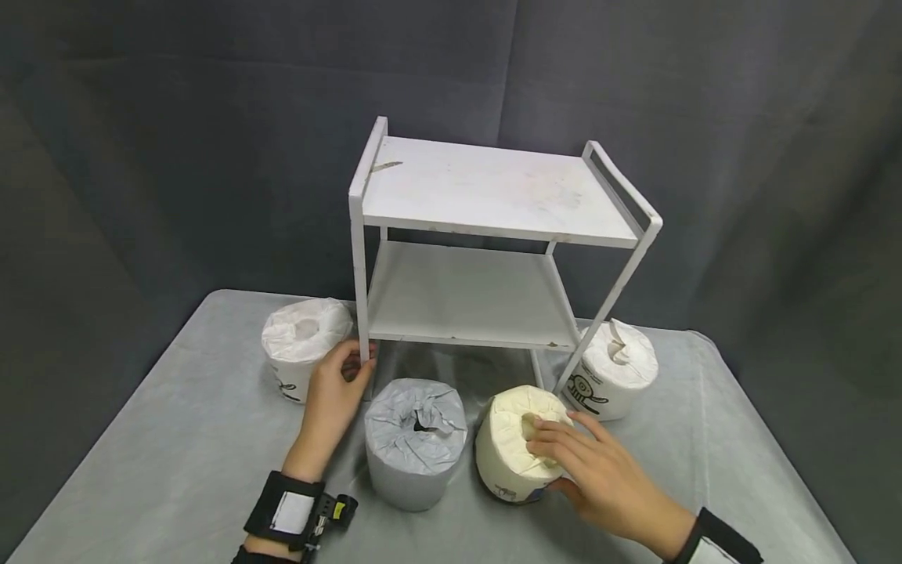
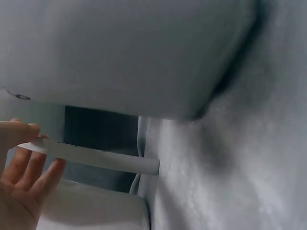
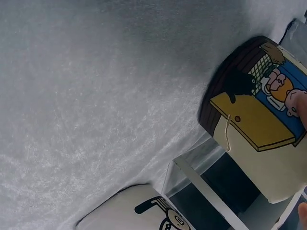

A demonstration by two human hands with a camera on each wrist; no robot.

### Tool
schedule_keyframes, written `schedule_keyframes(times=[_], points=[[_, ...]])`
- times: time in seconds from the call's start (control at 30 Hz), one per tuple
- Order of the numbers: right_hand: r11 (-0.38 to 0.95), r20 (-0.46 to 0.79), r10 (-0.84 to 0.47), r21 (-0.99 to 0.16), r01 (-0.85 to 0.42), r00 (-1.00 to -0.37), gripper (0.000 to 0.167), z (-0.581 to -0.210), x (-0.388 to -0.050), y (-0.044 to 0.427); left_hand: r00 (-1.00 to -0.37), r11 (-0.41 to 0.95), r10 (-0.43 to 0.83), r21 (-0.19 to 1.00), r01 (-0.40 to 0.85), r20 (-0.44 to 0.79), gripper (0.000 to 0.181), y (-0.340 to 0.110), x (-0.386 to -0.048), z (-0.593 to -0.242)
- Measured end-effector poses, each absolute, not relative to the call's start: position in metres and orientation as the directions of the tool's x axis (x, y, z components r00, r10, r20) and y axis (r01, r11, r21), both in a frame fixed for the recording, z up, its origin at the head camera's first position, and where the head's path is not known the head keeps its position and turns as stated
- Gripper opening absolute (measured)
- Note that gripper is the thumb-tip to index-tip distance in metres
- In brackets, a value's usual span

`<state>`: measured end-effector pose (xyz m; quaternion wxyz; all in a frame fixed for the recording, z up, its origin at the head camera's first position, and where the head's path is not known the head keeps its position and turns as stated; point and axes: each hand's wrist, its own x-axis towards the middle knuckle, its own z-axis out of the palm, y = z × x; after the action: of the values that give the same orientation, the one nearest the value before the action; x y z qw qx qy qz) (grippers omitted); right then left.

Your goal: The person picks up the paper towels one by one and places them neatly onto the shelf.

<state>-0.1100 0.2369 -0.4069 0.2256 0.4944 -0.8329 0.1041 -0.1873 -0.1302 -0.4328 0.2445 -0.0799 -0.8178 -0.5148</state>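
In the head view a white two-tier rack (image 1: 486, 188) stands at the centre. My left hand (image 1: 337, 399) pinches the lower part of its front left leg; the left wrist view shows the thumb and fingers of my left hand (image 2: 29, 172) around that white leg (image 2: 110, 160). My right hand (image 1: 609, 482) grips a cream wrapped roll (image 1: 503, 439), fingers over its top and thumb at its side. A printed cartoon on the cream roll (image 3: 254, 158) shows in the right wrist view. Just left of it, a grey wrapped roll (image 1: 416, 439) stands upright, untouched.
One white wrapped roll (image 1: 299, 337) stands left of the rack, close to my left hand. Another white roll (image 1: 616, 368) is at the right, beside the rack's front right leg. Grey cloth (image 1: 197, 423) covers the table, and a dark curtain (image 1: 282, 172) hangs behind.
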Motion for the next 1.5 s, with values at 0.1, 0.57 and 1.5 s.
schedule_keyframes(times=[0.1,0.57,1.5], points=[[0.496,0.493,-0.77,0.063,-0.866,-0.405,0.061,-0.407,-0.11,0.238,-0.875,0.439,-0.1,0.81,0.389,0.474,0.019,-0.131,-0.189,-0.435],[0.526,0.609,-0.696,0.071,-0.848,-0.381,0.05,-0.405,-0.103,0.25,-0.854,0.507,-0.035,0.746,0.432,0.519,0.021,-0.133,-0.191,-0.438],[0.509,0.796,-0.578,0.178,-0.842,-0.181,0.042,-0.33,-0.082,0.226,-0.893,0.423,-0.08,0.826,0.373,0.444,0.038,-0.127,-0.188,-0.436]])
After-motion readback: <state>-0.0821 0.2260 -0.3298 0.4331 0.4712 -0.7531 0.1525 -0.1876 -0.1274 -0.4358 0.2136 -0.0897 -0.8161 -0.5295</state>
